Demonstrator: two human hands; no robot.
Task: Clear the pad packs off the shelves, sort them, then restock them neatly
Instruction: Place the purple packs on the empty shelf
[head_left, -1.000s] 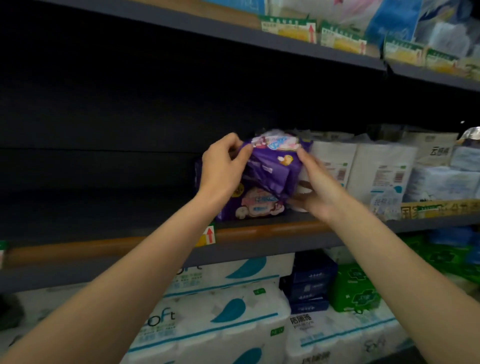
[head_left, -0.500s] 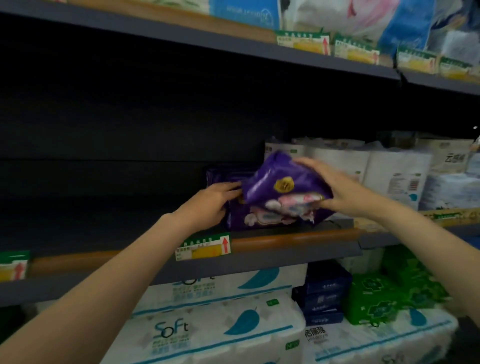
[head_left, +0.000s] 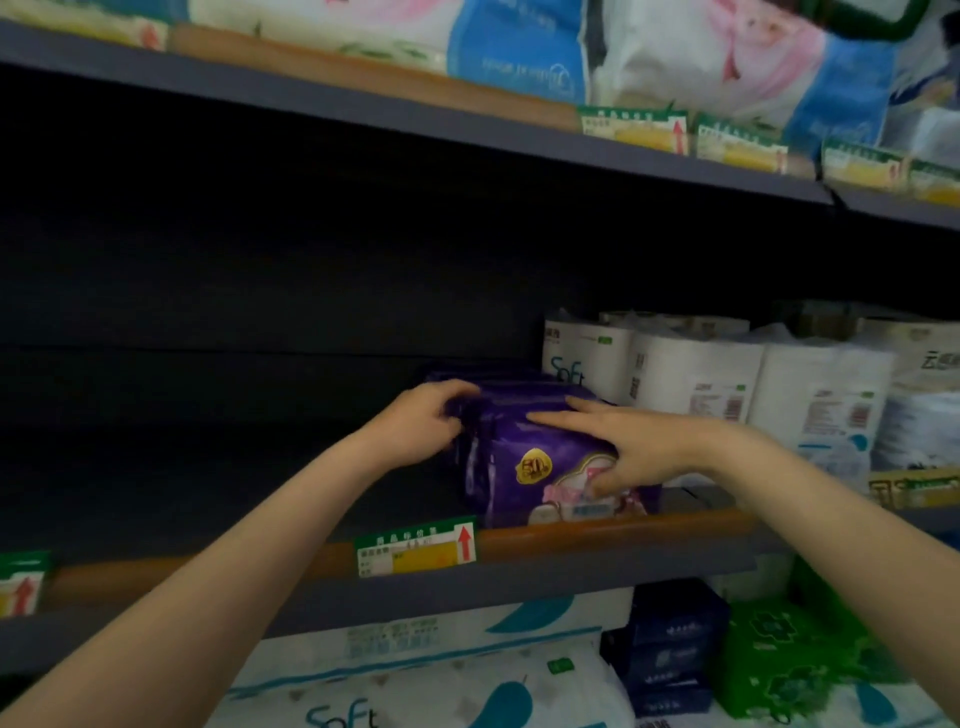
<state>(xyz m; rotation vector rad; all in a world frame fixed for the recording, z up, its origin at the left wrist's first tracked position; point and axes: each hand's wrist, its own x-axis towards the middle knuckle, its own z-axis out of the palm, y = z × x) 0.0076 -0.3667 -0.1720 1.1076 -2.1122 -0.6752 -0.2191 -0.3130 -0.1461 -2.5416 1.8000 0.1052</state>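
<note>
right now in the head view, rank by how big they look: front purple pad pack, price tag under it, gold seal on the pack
1. front purple pad pack
2. price tag, clearly smaller, though slightly nearer the camera
3. gold seal, smallest

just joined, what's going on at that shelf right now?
A person is restocking purple pad packs on the middle shelf. The front pack stands at the shelf's front edge, next to white toilet paper packs. The left hand grips the packs' left side, though it is blurred. The right hand lies across the front pack's top and face, fingers mostly straight, pressing it into place.
</note>
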